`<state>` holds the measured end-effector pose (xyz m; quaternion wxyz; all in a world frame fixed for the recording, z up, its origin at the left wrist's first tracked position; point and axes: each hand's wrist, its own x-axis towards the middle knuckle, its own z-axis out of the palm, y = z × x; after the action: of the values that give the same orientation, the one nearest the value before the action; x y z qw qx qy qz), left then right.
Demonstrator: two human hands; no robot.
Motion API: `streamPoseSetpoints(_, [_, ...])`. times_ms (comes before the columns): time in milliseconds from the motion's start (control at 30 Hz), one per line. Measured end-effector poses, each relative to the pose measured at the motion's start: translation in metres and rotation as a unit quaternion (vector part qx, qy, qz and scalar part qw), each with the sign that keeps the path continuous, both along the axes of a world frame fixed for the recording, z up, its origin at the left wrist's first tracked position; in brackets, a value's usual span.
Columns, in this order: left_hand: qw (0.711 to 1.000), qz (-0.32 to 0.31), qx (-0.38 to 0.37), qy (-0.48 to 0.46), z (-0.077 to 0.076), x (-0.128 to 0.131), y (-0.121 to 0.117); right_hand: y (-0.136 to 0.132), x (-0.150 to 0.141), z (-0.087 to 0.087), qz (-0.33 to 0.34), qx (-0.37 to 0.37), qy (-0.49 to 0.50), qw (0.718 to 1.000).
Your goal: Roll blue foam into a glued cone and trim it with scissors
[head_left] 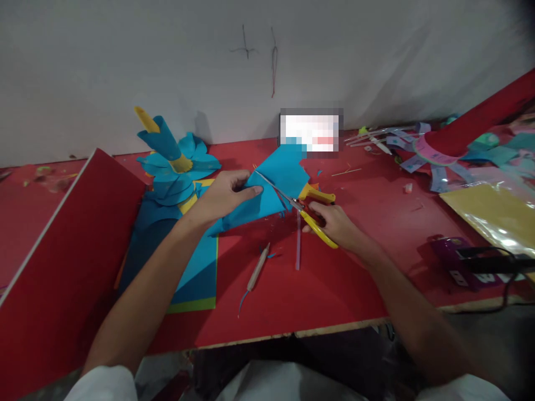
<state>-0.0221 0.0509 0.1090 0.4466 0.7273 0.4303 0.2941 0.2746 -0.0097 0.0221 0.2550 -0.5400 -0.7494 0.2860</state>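
Observation:
My left hand [229, 196] grips a sheet of blue paper [254, 207] between thumb and fingers, over the middle of the table. Yellow-handled scissors [321, 227] are in my right hand [334, 221], its fingers wrapped round the handles. Their blades lie across the blue paper, pointing to the upper left at my left hand. A flap of the paper rises above the blades. Below the paper lie a wooden-handled tool [258, 270] with a thin bent metal end and a pale translucent stick [298, 245].
Blue and green sheets [196, 278] lie left, below a blue paper flower [179, 161]. A red board [71, 223] slants at far left. At right are a red tube [480, 120], a yellow packet [493, 214] and a purple object [455, 259]. A blurred screen [309, 131] stands behind.

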Motion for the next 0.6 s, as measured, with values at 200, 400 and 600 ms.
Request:
streamPoseSetpoints(200, [1.0,-0.002,0.018,0.016,0.0,-0.001,0.002,0.0,0.002,-0.01,0.013,-0.033,0.005,0.999])
streamPoseSetpoints(400, [0.999,-0.022,0.044,0.02,0.003,0.001,0.003,-0.003,0.001,-0.006,0.005,-0.043,-0.008,0.999])
streamPoseSetpoints(600, [0.998,-0.035,0.048,0.026,0.002,0.003,0.002,-0.003,0.0,0.0,0.018,-0.021,-0.011,1.0])
